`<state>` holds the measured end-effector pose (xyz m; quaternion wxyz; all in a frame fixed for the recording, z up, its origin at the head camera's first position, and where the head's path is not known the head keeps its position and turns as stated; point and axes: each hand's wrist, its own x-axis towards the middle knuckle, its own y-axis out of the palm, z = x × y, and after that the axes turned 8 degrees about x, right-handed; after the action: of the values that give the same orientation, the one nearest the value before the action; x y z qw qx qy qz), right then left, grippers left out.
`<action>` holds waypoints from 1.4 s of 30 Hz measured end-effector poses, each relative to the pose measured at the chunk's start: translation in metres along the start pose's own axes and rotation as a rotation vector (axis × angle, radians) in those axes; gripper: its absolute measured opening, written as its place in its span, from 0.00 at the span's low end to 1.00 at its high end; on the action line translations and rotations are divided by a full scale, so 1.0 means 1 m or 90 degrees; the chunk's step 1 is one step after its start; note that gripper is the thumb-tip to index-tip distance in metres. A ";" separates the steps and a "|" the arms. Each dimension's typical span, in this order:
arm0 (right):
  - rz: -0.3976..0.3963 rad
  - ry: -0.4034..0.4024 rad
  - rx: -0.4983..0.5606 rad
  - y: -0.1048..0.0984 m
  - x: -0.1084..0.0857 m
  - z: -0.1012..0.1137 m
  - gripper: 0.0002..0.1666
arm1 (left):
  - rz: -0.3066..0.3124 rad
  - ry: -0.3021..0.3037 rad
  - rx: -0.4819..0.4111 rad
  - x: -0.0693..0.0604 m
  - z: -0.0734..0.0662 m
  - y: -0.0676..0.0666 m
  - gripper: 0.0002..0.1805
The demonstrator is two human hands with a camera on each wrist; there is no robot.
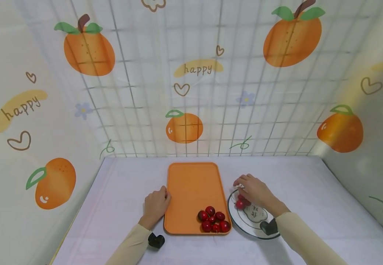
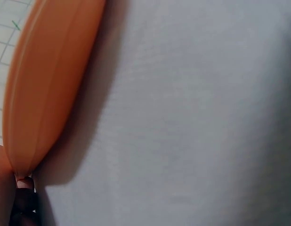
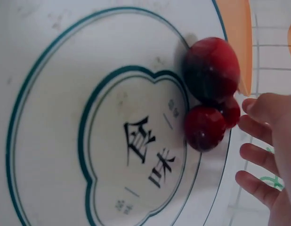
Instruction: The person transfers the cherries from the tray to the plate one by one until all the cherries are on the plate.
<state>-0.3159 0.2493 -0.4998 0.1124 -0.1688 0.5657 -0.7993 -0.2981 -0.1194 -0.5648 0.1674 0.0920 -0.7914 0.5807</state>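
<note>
Several dark red cherries [image 1: 210, 219] are grouped at the near right corner of an orange tray [image 1: 191, 191]. My left hand [image 1: 156, 204] grips the tray's left edge, fingers curled on the rim; in the left wrist view the tray's side [image 2: 51, 89] shows, with part of the hand [image 2: 3, 188] at the lower left. On the white plate [image 1: 244, 225], red fruits [image 1: 240, 204] lie near its left rim. My right hand [image 1: 256, 191] hovers over them, its fingers loosely bent. In the right wrist view the fingers [image 3: 258, 157] are beside the red fruits [image 3: 211, 70], apart from them and holding nothing visible.
A white cloth [image 1: 128, 176] covers the table. Behind stands a wire grid [image 1: 145, 121] under a printed sheet, with sheets at both sides. A black heart-shaped piece is near each wrist, one [image 1: 156, 240] left and one [image 1: 269, 226] right over the plate.
</note>
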 end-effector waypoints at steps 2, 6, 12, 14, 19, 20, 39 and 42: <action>-0.010 -0.003 -0.005 0.000 0.000 0.002 0.13 | 0.000 0.000 0.001 0.000 0.000 0.000 0.17; -0.030 -0.028 -0.015 0.000 0.001 0.008 0.11 | 0.001 -0.001 -0.002 0.001 -0.001 0.000 0.17; -0.026 -0.070 0.005 0.000 0.004 0.020 0.10 | -0.004 -0.002 0.000 0.000 -0.001 -0.001 0.17; -0.010 -0.078 0.015 0.001 0.006 0.023 0.11 | -0.001 -0.004 0.003 0.001 -0.001 0.000 0.17; 0.041 -0.103 0.056 0.003 0.006 0.034 0.12 | 0.001 -0.009 0.006 -0.002 -0.001 0.000 0.17; 0.052 -0.106 0.065 0.002 0.006 0.036 0.12 | -0.001 -0.009 0.005 -0.002 -0.002 0.000 0.17; 0.157 -0.178 0.153 0.012 0.010 0.048 0.19 | 0.002 0.001 0.008 0.000 0.001 0.002 0.16; 0.165 -0.186 0.147 0.015 0.009 0.048 0.23 | 0.001 0.001 0.005 -0.001 0.002 0.002 0.16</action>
<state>-0.3055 0.1989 -0.4980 0.3137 -0.1949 0.4654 -0.8044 -0.2978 -0.1208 -0.5671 0.1670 0.0918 -0.7891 0.5840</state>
